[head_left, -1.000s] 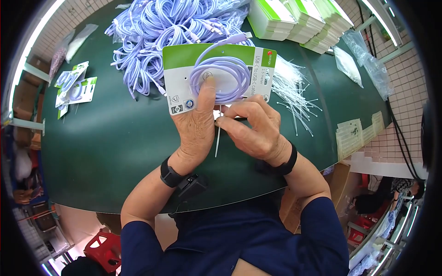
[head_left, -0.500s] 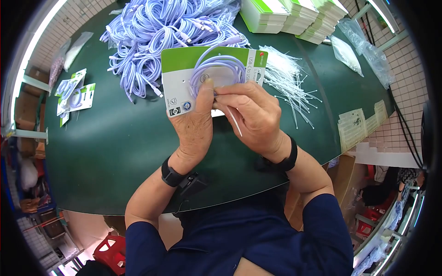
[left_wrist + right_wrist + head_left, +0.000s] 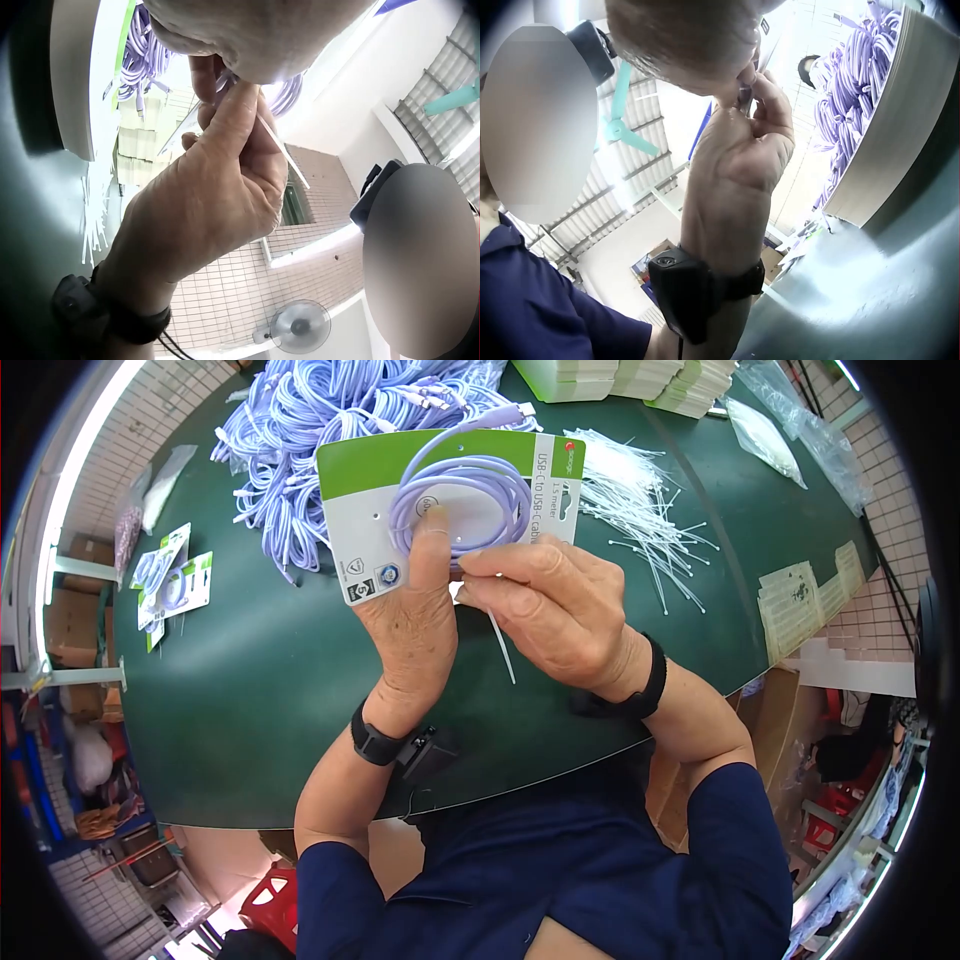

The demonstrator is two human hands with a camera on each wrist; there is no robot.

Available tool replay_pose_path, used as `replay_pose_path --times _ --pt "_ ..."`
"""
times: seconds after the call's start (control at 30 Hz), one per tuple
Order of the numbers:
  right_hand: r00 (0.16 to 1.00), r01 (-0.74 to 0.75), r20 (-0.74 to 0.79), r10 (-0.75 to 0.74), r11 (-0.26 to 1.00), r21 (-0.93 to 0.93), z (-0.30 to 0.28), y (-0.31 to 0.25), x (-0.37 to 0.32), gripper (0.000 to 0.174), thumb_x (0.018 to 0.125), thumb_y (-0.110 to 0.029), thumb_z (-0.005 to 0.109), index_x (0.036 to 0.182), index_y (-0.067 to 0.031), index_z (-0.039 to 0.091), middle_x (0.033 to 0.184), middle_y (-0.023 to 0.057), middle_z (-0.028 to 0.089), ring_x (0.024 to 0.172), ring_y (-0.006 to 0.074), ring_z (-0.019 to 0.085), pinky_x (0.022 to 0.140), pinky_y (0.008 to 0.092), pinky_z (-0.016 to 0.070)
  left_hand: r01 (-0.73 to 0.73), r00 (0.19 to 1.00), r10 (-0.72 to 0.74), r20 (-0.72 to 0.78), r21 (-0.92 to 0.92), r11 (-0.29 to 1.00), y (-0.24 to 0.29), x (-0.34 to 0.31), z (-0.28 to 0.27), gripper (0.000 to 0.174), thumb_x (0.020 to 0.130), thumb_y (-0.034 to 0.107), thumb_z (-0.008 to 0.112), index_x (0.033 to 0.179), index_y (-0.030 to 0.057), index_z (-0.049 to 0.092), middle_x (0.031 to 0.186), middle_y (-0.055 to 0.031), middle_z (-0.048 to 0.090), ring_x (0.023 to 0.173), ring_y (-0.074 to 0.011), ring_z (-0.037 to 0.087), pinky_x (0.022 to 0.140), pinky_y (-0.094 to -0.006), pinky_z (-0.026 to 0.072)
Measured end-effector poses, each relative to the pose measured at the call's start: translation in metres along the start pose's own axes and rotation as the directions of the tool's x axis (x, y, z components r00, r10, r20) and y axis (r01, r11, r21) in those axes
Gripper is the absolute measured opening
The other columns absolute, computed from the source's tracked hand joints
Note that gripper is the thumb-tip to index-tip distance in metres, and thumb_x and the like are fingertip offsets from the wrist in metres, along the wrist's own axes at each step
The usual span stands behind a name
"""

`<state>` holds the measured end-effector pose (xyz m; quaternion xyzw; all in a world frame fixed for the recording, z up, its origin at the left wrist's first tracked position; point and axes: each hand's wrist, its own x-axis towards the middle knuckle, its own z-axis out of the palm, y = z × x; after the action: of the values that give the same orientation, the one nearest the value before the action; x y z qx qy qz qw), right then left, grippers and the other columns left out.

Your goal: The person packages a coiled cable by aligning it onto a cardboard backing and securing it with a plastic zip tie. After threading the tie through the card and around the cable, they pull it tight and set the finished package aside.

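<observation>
Hands up over the green table (image 3: 250,680), and we see the left hand (image 3: 415,630) gripping the card (image 3: 365,510), thumb pressed on the purple cable coil (image 3: 470,468) lying on its face. Right hand (image 3: 555,615) is pinched tight on a white tie (image 3: 503,650) at the coil's near edge, w/ the tail hanging toward us. Cable pile (image 3: 330,420) sits far left, loose ties (image 3: 640,510) far right.

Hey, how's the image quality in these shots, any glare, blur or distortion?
Head view: heavy fisheye curve, black corners, card sharp. Left wrist view: blown-out white glare up top, left hand a close blur. Right wrist view: bright backlight, cables soft.
</observation>
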<state>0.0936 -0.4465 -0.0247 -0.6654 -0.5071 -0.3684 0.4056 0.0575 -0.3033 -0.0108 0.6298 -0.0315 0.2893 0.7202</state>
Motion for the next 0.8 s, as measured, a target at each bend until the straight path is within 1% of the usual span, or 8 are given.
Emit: replay_pose_path --times 0.03,0.17,0.3,0.33,0.43,0.6,0.8 --pt "1.000 -0.001 -0.001 0.001 1.000 0.001 0.000 0.000 0.000 0.028 0.071 0.001 0.087 0.096 -0.0008 0.074 0.100 0.0113 0.074 0.073 0.0229 0.072 0.061 0.0316 0.0577 -0.004 1.000 0.003 0.018 0.030 1.000 0.000 0.001 -0.002 0.038 0.103 0.013 0.055 0.138 -0.0034 0.051 0.128 -0.0131 0.066 0.114 -0.0208 0.066 0.098 -0.0353 0.0561" --pt "1.000 0.019 -0.009 -0.018 0.999 0.032 0.003 -0.003 -0.002 0.029 0.069 0.001 0.087 0.095 -0.0006 0.074 0.101 0.0110 0.073 0.073 0.0226 0.072 0.060 0.0311 0.0573 -0.039 0.999 0.037 0.040 0.076 0.996 -0.006 0.001 -0.009 0.038 0.104 0.015 0.056 0.138 -0.0029 0.051 0.128 -0.0130 0.066 0.115 -0.0204 0.065 0.099 -0.0361 0.0562" --pt "0.999 0.022 -0.028 -0.021 0.999 0.039 0.003 -0.006 -0.001 0.029 0.069 0.001 0.087 0.095 -0.0003 0.074 0.099 0.0107 0.072 0.073 0.0231 0.072 0.060 0.0312 0.0573 -0.033 0.999 0.029 0.045 0.095 0.995 -0.003 -0.001 -0.010 0.038 0.105 0.017 0.056 0.138 -0.0020 0.051 0.128 -0.0129 0.065 0.116 -0.0203 0.066 0.097 -0.0358 0.0575" --pt "0.999 0.024 -0.031 -0.023 0.999 0.045 0.003 -0.007 0.000 0.029 0.069 0.000 0.087 0.095 -0.0004 0.074 0.099 0.0106 0.072 0.073 0.0232 0.072 0.060 0.0311 0.0573 -0.034 0.999 0.030 0.045 0.095 0.995 -0.002 -0.001 -0.009 0.038 0.105 0.017 0.056 0.138 -0.0020 0.051 0.128 -0.0129 0.065 0.116 -0.0203 0.066 0.097 -0.0358 0.0575" --pt "0.999 0.036 -0.040 -0.034 0.998 0.055 0.002 -0.009 0.002 0.029 0.069 0.000 0.087 0.095 -0.0006 0.074 0.098 0.0104 0.072 0.073 0.0232 0.072 0.060 0.0311 0.0573 0.029 0.999 -0.029 0.032 0.010 1.000 -0.001 0.001 -0.008 0.039 0.105 0.018 0.056 0.139 -0.0010 0.051 0.129 -0.0130 0.065 0.116 -0.0206 0.067 0.097 -0.0355 0.0588" --pt "0.999 0.036 -0.040 -0.033 0.997 0.072 0.001 -0.010 0.003 0.030 0.069 0.000 0.088 0.095 -0.0013 0.074 0.098 0.0098 0.072 0.073 0.0232 0.072 0.060 0.0314 0.0574 0.027 0.999 -0.026 0.019 -0.007 1.000 0.000 0.002 -0.006 0.040 0.105 0.019 0.056 0.139 -0.0001 0.051 0.130 -0.0128 0.064 0.116 -0.0209 0.068 0.096 -0.0356 0.0598" --pt "0.999 0.010 -0.037 -0.006 0.996 0.086 0.000 -0.010 0.002 0.030 0.069 0.000 0.088 0.095 -0.0025 0.075 0.098 0.0086 0.072 0.073 0.0229 0.072 0.060 0.0315 0.0573 0.018 1.000 -0.019 0.024 0.020 1.000 0.003 0.000 -0.004 0.042 0.103 0.019 0.056 0.140 -0.0005 0.051 0.130 -0.0125 0.065 0.116 -0.0207 0.066 0.098 -0.0353 0.0575"
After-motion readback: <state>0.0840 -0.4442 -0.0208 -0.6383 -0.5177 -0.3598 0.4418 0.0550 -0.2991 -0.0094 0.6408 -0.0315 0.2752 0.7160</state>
